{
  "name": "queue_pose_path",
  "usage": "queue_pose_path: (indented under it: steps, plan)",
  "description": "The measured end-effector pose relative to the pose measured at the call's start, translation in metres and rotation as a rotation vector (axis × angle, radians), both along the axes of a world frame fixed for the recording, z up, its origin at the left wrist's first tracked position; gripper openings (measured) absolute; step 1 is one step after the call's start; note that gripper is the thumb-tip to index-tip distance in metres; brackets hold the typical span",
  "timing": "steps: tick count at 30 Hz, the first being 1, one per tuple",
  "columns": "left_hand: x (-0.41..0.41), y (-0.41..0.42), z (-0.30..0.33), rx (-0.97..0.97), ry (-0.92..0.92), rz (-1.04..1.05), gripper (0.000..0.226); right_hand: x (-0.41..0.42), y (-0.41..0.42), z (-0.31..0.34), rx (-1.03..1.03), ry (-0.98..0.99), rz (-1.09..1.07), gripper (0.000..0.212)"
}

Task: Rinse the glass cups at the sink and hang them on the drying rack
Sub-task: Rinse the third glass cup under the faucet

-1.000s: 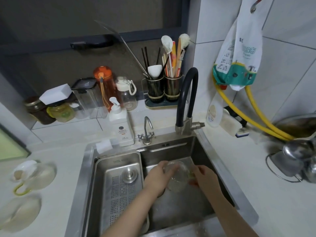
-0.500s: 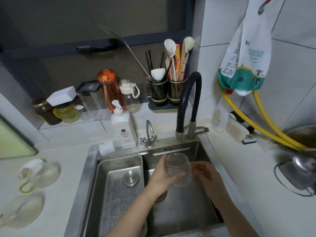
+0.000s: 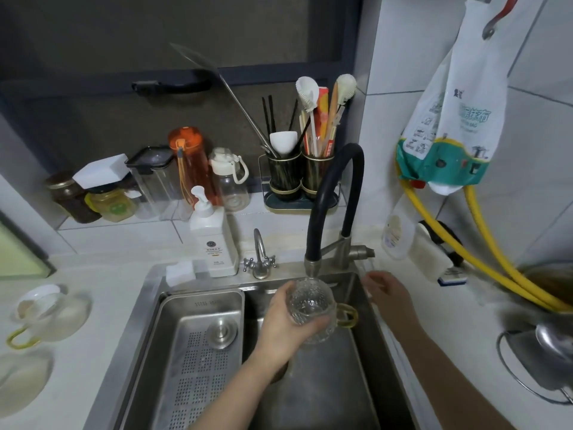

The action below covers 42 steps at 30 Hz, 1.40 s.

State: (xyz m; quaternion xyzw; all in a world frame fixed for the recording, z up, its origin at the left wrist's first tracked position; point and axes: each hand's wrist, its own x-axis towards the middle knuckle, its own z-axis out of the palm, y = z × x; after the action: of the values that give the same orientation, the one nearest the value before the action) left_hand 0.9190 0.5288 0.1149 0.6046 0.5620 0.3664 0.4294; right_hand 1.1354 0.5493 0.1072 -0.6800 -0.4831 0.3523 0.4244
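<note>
Left hand [image 3: 286, 325] grips a textured glass cup [image 3: 310, 311], fingers and thumb curled round its body; cup sits upright over the sink [image 3: 362, 287], mouth just under the outlet of the black-hosed faucet [image 3: 333, 193]. Cup's yellowish handle points right, free of any hand

Right hand [image 3: 386, 291] is off the cup, at the sink's right rim below the faucet lever; fingers loosely bent, nothing in them. Slight blur there, cannot tell if it touches the lever

Perforated steel tray [image 3: 198, 352] fills the sink's left part, a round drain plug lying on it

On the white surface [image 3: 93, 346] to the left: another glass cup [image 3: 49, 311] with a yellow handle, well apart from the sink. White pump bottle [image 3: 214, 240] stands behind the sink beside a small tap [image 3: 259, 257]. Utensil holder [image 3: 299, 178] on the ledge behind. Printed plastic bag [image 3: 455, 119] hangs on the right wall, yellow hoses [image 3: 483, 259] running below it
</note>
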Motion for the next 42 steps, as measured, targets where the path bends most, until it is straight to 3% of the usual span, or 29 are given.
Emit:
queue_pose_path:
  steps: [9,11,15,18,24,27,34,42]
  plan:
    - [0.006,0.01,0.003,-0.033,0.019,-0.025,0.078,0.035,0.083,-0.027,-0.148,-0.238,0.015,0.053]
    - [0.008,0.012,0.0,-0.037,0.027,-0.026,0.076,0.037,0.094,-0.034,-0.146,-0.261,0.027,0.047]
    - [0.012,0.019,-0.004,-0.041,0.011,-0.018,0.081,0.043,0.115,-0.043,-0.153,-0.425,0.064,0.01]
    - [0.016,0.022,-0.01,-0.05,-0.001,-0.005,0.085,0.051,0.127,-0.046,-0.197,-0.61,0.082,0.023]
    - [0.022,0.029,-0.012,-0.044,0.002,0.008,0.081,0.059,0.129,-0.055,-0.107,-0.71,0.149,0.023]
    - [0.025,0.03,-0.012,-0.042,-0.007,0.005,0.078,0.062,0.13,-0.053,-0.162,-0.673,0.114,0.025]
    - [0.023,0.027,-0.011,-0.042,-0.017,0.026,0.077,0.066,0.13,-0.061,-0.054,-0.713,0.126,0.021]
    - [0.019,0.023,-0.009,-0.041,-0.013,0.039,0.079,0.066,0.13,-0.058,-0.079,-0.52,0.046,0.026]
